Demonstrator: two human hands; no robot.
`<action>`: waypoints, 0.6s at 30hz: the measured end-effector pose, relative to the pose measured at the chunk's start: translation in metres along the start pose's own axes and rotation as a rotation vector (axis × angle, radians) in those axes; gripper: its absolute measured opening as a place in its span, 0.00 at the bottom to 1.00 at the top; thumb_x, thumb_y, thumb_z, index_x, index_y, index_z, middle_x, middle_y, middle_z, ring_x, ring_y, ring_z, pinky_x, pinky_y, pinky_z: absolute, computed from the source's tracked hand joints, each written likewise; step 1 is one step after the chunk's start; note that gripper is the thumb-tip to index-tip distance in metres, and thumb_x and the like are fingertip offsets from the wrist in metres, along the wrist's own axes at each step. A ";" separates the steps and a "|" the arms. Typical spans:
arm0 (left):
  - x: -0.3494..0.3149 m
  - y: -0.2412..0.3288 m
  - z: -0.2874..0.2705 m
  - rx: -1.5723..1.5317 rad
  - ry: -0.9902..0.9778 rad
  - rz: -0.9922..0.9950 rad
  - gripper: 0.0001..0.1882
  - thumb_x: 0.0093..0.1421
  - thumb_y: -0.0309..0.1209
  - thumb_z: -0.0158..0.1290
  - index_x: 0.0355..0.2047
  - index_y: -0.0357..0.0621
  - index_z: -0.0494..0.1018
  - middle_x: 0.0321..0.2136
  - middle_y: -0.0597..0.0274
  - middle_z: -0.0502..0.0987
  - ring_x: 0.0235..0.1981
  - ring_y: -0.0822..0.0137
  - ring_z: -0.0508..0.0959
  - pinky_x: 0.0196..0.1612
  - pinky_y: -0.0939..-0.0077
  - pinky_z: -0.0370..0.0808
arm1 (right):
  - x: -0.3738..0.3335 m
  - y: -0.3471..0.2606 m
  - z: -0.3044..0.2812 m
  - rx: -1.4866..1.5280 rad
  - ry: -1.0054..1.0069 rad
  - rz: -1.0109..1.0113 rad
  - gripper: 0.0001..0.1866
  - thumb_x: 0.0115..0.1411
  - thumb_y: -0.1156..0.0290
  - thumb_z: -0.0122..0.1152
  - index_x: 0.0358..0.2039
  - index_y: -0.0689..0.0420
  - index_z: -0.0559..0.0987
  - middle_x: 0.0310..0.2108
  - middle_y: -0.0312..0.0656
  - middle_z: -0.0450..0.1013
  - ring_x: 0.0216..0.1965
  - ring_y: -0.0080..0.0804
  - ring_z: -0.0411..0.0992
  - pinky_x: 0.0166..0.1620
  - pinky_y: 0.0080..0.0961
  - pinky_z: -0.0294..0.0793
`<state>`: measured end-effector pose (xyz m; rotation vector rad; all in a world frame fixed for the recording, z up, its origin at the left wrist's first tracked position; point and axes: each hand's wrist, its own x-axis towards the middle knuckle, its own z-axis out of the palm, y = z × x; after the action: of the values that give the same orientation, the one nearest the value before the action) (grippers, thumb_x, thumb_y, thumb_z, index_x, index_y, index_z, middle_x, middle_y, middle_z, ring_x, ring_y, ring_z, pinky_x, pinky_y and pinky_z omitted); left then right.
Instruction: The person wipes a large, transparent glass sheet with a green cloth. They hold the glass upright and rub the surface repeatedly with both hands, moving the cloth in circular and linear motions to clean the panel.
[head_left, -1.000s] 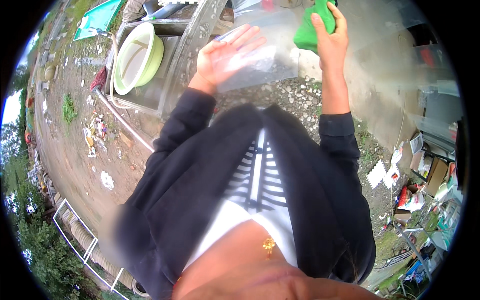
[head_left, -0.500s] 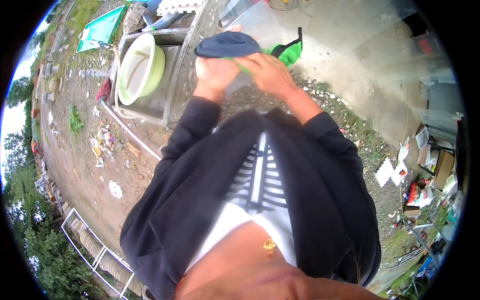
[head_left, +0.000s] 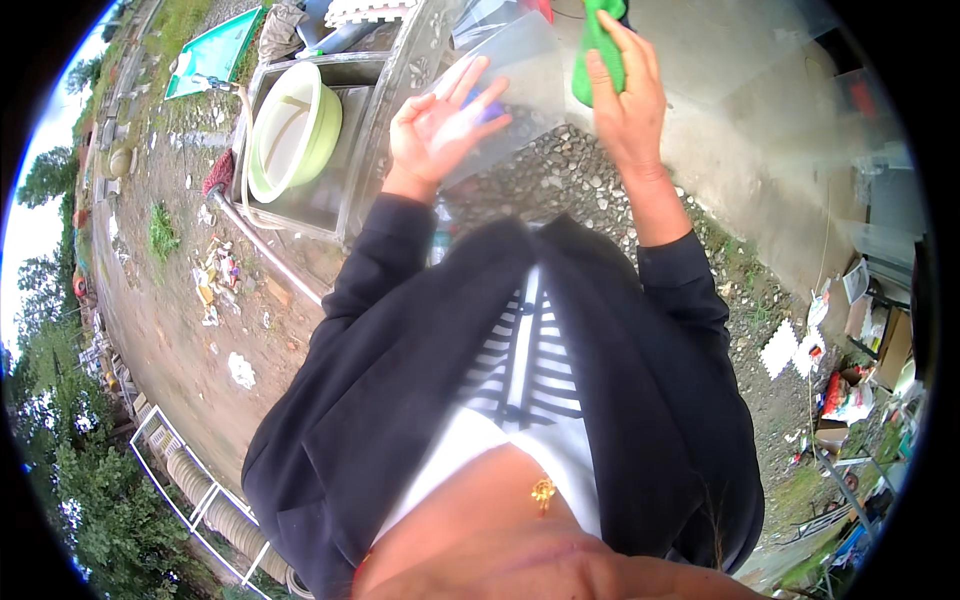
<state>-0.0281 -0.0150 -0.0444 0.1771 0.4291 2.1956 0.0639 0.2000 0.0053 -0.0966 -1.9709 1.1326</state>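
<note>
Raised at the upper middle, my left hand (head_left: 445, 130) is open, its palm turned up and fingers spread, with nothing in it. To its right, my right hand (head_left: 630, 105) grips a bright green soft cloth piece (head_left: 600, 70) between thumb and fingers. A dark part shows behind its top edge, and the rest is cut off or hidden by the hand. Beyond my left hand stands a clear plastic sheet or bin wall (head_left: 535, 75).
Left of my hands, a pale green basin (head_left: 325, 130) sits tilted in a metal sink (head_left: 350, 110). A long-handled brush or mop (head_left: 255, 235) leans against it. Gravel (head_left: 580, 180) lies below, concrete (head_left: 740, 130) to the right. Boxes and clutter (head_left: 850, 395) line the right side.
My hands have parted. The right hand has carried the green and dark-blue cloth piece up and to the right. My left hand has let go of it and spread its fingers.
</note>
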 end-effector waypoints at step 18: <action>-0.006 -0.020 -0.021 0.199 0.146 -0.192 0.30 0.64 0.39 0.40 0.63 0.36 0.54 0.62 0.48 0.60 0.62 0.50 0.61 0.61 0.58 0.60 | -0.197 0.228 -0.039 -0.397 -0.561 0.585 0.16 0.55 0.65 0.56 0.45 0.52 0.75 0.44 0.49 0.71 0.46 0.49 0.70 0.49 0.39 0.70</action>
<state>-0.0154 -0.0136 -0.0713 0.0792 0.7180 1.9827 0.1452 0.2749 -0.2778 -0.6622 -2.7666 1.1869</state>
